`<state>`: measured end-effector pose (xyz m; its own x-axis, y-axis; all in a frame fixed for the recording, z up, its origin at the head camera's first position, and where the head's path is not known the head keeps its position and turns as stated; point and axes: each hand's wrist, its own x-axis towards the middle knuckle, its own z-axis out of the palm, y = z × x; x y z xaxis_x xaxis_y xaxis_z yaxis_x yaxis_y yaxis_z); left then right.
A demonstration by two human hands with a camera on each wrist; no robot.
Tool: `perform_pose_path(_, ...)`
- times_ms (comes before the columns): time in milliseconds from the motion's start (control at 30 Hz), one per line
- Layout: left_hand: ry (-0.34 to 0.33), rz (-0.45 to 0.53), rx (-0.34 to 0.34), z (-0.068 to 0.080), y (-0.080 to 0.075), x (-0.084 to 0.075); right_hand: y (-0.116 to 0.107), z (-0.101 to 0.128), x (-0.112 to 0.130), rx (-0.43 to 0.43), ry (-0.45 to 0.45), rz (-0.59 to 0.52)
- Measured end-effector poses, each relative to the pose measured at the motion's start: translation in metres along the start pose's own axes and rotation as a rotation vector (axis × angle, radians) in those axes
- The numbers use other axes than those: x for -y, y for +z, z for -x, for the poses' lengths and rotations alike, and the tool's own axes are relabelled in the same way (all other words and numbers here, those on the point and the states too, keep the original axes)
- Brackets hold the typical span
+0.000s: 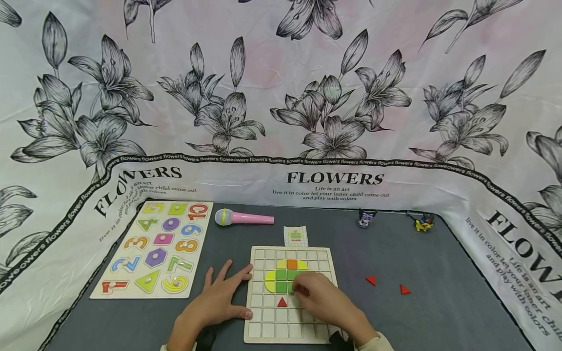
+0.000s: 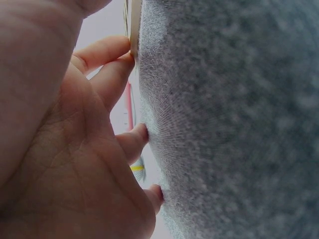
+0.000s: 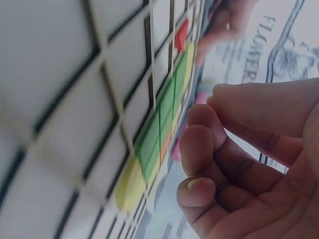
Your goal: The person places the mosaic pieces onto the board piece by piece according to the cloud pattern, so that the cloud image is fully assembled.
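Note:
A square wooden grid board (image 1: pixel 265 331) lies before me, with a few flat pieces set in it: green squares (image 1: pixel 281 275), an orange square (image 1: pixel 291 264), yellow curved pieces (image 1: pixel 270 282) and a red triangle (image 1: pixel 282 302). My left hand (image 1: pixel 219 300) spreads its fingers at the board's left side, thumb and fingertips against the edge. In the left wrist view, two fingertips (image 2: pixel 127 47) touch that edge. Over the right of the green squares hovers my right hand (image 1: pixel 322 297), fingers curled and thumb against the index finger. The right wrist view shows no piece between them, and a yellow piece (image 3: pixel 129 184) on the board nearby.
Right of the board lie two red triangles (image 1: pixel 371 280). A pattern card (image 1: pixel 296 236) sits behind it. At left are a number-and-shape puzzle board (image 1: pixel 145 229) and a pink toy microphone (image 1: pixel 250 218). Two small figurines (image 1: pixel 365 219) stand at the back right.

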<state>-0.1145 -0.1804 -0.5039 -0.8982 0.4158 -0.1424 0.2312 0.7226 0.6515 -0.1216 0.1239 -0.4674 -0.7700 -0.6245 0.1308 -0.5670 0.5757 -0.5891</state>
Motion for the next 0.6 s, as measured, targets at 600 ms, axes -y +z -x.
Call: perform_pose_path(600, -0.007, 0.006, -0.006, 0.0, 0.0, -0.002, -0.049, 0.044, -0.052, -0.258, 0.158, 0.043)
